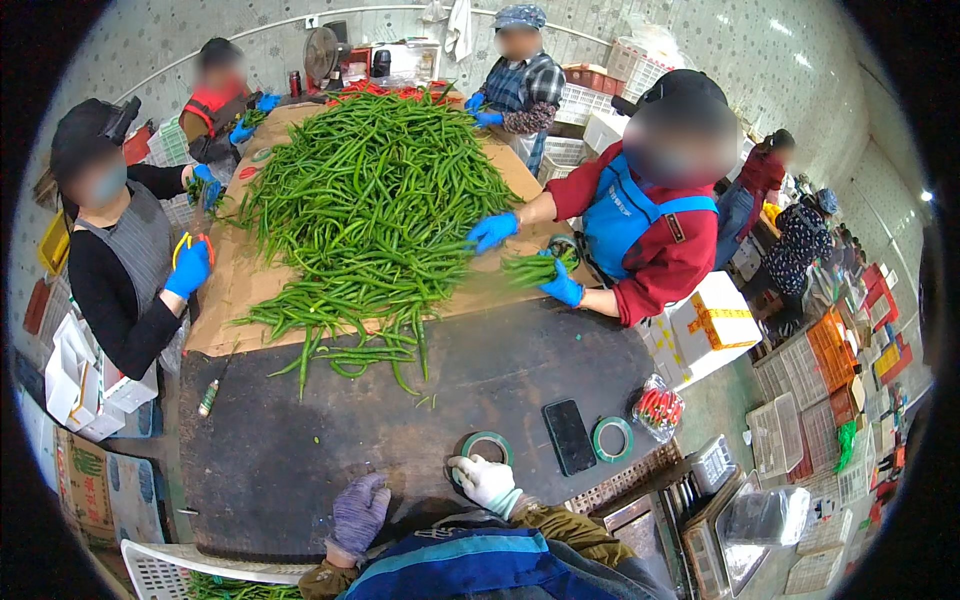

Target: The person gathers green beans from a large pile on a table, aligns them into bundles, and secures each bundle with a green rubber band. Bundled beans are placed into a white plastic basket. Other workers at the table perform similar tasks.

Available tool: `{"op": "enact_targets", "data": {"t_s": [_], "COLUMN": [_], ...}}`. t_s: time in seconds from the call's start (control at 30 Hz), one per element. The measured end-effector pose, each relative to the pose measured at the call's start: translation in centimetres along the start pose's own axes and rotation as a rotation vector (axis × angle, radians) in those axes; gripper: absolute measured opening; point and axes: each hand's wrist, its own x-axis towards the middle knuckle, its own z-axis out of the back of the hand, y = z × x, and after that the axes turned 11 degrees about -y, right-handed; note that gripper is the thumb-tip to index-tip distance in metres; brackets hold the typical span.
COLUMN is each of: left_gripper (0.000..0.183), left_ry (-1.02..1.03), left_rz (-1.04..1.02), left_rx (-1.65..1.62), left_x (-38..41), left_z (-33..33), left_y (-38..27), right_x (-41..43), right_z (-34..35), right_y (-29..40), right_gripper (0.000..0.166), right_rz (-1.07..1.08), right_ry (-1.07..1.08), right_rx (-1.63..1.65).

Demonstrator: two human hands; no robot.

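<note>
My left hand [360, 511], in a purple-grey knit glove, rests at the near edge of the dark table [315, 450]; nothing is seen in it. To its right, my right hand [486, 481] in a white glove lies against a roll of green tape [489, 445], covering its near side; whether the fingers grip it is unclear. Farther right are a black smartphone [569, 436], a second tape roll [613, 439] and a clear pack of red chillies [658, 409]. A large heap of green chillies [375, 187] covers brown paper [232, 315] beyond.
A co-worker [645, 225] at the right holds green chillies [536, 268]; several others stand around the table. A small screwdriver-like tool [210, 397] lies at the left. A white plastic crate [150, 570] with green chillies is at lower left. Foam boxes [712, 322] and stacked crates stand at the right.
</note>
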Motion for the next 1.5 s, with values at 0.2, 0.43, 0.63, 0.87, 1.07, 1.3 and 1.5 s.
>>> {"op": "enact_targets", "data": {"t_s": [0.2, 0.43, 0.63, 0.87, 1.07, 1.3, 1.5], "left_gripper": [0.024, 0.022, 0.022, 0.022, 0.023, 0.024, 0.025], "left_ry": [0.004, -0.005, -0.014, -0.017, 0.007, -0.006, 0.018], "left_rz": [-0.022, -0.030, -0.037, -0.051, -0.038, -0.074, -0.030], "left_rx": [0.021, 0.031, -0.002, 0.011, 0.015, 0.024, 0.032], "left_x": [-0.1, -0.1, -0.1, -0.3, -0.2, -0.2, -0.4], "left_z": [-0.2, -0.2, -0.2, -0.5, -0.4, -0.4, -0.3], "left_y": [0.5, 0.4, 0.3, 1.0, 0.9, 0.8, 0.7], "right_x": [0.1, 0.1, 0.1, 0.3, 0.0, 0.1, -0.1], "right_z": [0.3, 0.3, 0.2, 0.6, 0.2, 0.0, -0.5], "right_y": [0.1, 0.0, -0.1, 0.1, -0.1, 0.0, -0.4], "right_gripper": [0.027, 0.029, 0.027, 0.027, 0.028, 0.022, 0.022], "right_rz": [-0.058, -0.072, -0.058, -0.060, -0.068, -0.011, -0.004], "right_ry": [0.104, 0.155, 0.119, 0.125, 0.132, 0.029, 0.030], "right_rx": [0.002, -0.009, 0.002, 0.018, 0.005, -0.027, -0.016]}}
